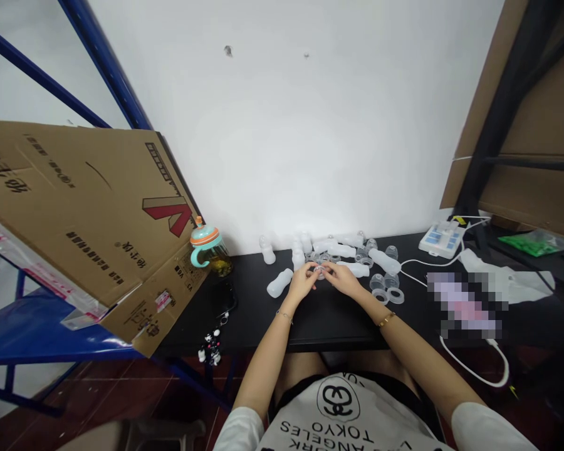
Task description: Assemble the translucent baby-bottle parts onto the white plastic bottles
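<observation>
My left hand (302, 282) and my right hand (343, 279) meet over the black table, fingertips pinched together on a small translucent ring-like piece (320, 273). My fingers cover much of it, so its exact shape is hard to make out. Just left of my hands lies a frosted white bottle body (279, 284). Another bottle (267, 250) with a clear top leans nearer the wall. Behind my hands several more white bottles (341, 249) lie in a cluster. To the right are clear domed caps (377, 281) and translucent rings (395, 295).
A teal-lidded jug (211, 250) of dark liquid stands left, by a phone (224, 297) with a charm strap (210, 346). A large cardboard box (98, 219) borders the left side. On the right are a white power strip (439, 239), cables and a blurred-out object (464, 305).
</observation>
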Action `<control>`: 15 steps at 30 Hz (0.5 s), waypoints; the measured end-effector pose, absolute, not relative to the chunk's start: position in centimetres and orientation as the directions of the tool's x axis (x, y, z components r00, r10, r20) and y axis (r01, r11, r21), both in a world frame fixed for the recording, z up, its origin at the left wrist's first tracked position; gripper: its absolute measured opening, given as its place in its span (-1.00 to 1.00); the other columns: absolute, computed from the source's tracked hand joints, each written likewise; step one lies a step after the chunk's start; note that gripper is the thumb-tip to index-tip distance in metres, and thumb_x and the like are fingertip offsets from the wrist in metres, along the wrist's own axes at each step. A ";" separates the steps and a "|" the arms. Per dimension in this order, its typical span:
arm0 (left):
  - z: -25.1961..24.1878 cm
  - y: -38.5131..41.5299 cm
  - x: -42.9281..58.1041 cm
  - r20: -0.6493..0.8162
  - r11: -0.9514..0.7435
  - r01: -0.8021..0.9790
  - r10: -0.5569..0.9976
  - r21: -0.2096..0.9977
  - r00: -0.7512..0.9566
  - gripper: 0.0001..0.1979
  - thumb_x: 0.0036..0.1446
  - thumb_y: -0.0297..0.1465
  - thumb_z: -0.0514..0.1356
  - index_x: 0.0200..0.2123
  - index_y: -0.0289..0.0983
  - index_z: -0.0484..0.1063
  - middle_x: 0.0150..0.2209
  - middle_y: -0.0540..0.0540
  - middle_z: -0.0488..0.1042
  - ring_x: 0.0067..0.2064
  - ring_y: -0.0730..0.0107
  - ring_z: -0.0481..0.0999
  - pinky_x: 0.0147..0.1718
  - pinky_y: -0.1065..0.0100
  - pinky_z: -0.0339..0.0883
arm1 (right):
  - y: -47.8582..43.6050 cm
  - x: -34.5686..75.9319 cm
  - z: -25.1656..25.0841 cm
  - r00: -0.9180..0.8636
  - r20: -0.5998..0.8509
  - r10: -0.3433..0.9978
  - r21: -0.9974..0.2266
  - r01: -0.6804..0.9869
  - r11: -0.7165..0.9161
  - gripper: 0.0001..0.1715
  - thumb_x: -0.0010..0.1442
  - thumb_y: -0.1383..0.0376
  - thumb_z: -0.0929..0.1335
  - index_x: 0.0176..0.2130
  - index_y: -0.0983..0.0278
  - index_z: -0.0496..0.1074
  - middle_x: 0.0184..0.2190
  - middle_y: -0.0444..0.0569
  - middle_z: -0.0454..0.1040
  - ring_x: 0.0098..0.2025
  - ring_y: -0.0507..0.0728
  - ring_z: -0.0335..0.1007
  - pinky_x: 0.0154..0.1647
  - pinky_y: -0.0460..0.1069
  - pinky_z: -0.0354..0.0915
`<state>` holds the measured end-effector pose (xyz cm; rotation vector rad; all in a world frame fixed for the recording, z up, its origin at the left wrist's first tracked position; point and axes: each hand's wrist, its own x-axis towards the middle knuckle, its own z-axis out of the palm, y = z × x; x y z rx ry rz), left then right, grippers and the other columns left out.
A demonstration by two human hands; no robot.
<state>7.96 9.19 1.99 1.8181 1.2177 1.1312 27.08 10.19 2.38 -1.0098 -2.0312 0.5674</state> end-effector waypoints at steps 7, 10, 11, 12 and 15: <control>2.0 9.2 7.9 0.320 -0.365 0.399 0.931 0.841 0.176 -0.62 0.28 -0.07 0.14 -0.09 -0.24 0.48 -0.50 0.01 0.54 -0.58 0.48 0.49 -0.56 0.49 0.28 | 10.1 27.1 2.5 -0.390 0.470 0.792 -0.646 0.460 0.609 -0.63 0.36 0.11 0.27 -0.02 0.22 0.53 -0.32 -0.05 0.63 -0.45 0.12 0.44 -0.36 -0.03 0.27; 2.0 9.2 7.9 0.325 -0.369 0.403 0.930 0.838 0.173 -0.63 0.28 -0.08 0.14 -0.10 -0.24 0.49 -0.49 0.01 0.55 -0.57 0.48 0.49 -0.54 0.48 0.29 | 9.9 27.1 2.7 -0.400 0.470 0.786 -0.652 0.443 0.615 -0.62 0.37 0.10 0.26 -0.02 0.21 0.53 -0.32 -0.05 0.63 -0.44 0.12 0.44 -0.36 -0.03 0.27; 2.1 9.1 7.9 0.325 -0.367 0.405 0.930 0.837 0.171 -0.64 0.28 -0.08 0.14 -0.10 -0.24 0.49 -0.49 0.01 0.55 -0.57 0.48 0.49 -0.54 0.48 0.29 | 9.9 27.1 2.8 -0.401 0.470 0.786 -0.653 0.441 0.615 -0.62 0.38 0.10 0.26 -0.02 0.21 0.53 -0.32 -0.04 0.63 -0.44 0.13 0.44 -0.37 -0.03 0.27; 2.1 9.1 7.9 0.324 -0.365 0.408 0.931 0.837 0.167 -0.64 0.28 -0.08 0.14 -0.10 -0.24 0.49 -0.49 0.02 0.55 -0.57 0.48 0.49 -0.53 0.48 0.29 | 9.8 27.1 2.9 -0.401 0.469 0.787 -0.654 0.441 0.614 -0.62 0.38 0.10 0.25 -0.02 0.22 0.53 -0.32 -0.04 0.63 -0.43 0.13 0.45 -0.37 -0.04 0.27; 2.3 9.1 8.0 0.327 -0.366 0.415 0.931 0.833 0.164 -0.64 0.28 -0.09 0.15 -0.11 -0.25 0.50 -0.50 0.02 0.55 -0.57 0.47 0.49 -0.52 0.47 0.31 | 9.7 27.1 3.0 -0.399 0.473 0.786 -0.651 0.443 0.617 -0.63 0.37 0.11 0.26 -0.03 0.22 0.54 -0.34 -0.04 0.62 -0.44 0.13 0.45 -0.39 -0.04 0.26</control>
